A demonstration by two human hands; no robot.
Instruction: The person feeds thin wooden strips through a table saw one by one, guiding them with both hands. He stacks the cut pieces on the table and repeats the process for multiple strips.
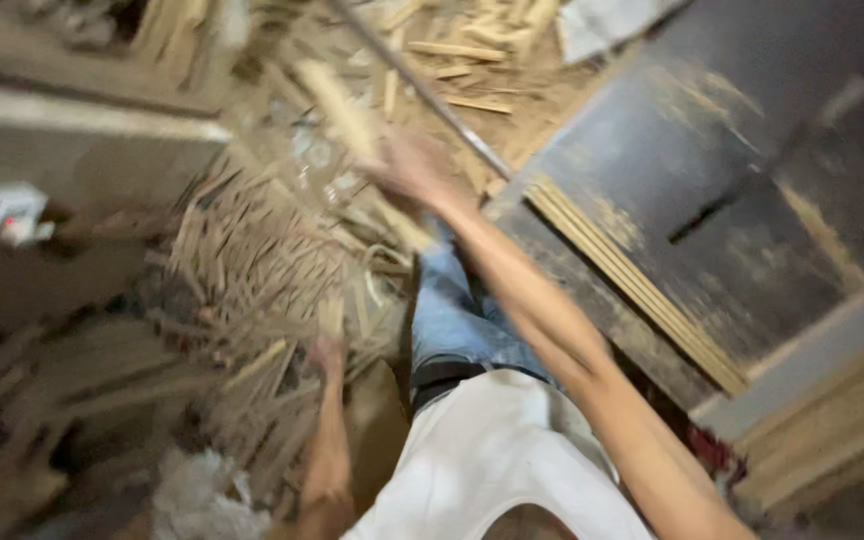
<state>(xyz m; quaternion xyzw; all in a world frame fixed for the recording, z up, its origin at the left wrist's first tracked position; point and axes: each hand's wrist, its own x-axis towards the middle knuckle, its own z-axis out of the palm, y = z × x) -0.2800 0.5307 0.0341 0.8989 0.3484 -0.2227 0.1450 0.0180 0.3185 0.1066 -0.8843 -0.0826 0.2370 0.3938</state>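
Wood strip, pale, blurred, up at my right hand, over the pile of wood strips; grip too blurred to tell. My left hand low at the pile's edge, grip unclear too. Dark panel to the right.

Blurred pale wooden sticks, heaped

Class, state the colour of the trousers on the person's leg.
Light blue, like denim; the trousers show in the head view, the only one.

pale tan wood sticks; faded blue jeans; white shirt; dark brown, scuffed board.
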